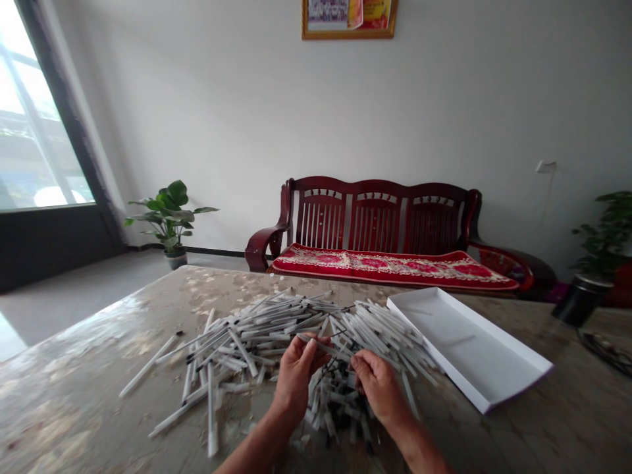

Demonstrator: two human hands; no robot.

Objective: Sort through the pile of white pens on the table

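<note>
My left hand (300, 362) is closed on a slim whitish pen (332, 349), its thumb lying along the barrel. The pen slants down to the right, and its far end meets the pinched fingertips of my right hand (372, 378). Whether my right fingers also pinch a cap there is hidden. Beyond my hands lies a loose heap of pale pens (276, 319), many with dark ends. To the right is a more aligned pile of whitish pens (378, 326). Below and between my wrists sits a cluster of small clear and black pieces (340, 401), probably caps.
A shallow white box (516, 387) stands at the right of the patterned table (89, 401). Several stray pens (148, 368) lie at the left. A black canister (575, 303) and dark cable (605, 352) are far right. A red wooden bench (375, 220) stands behind.
</note>
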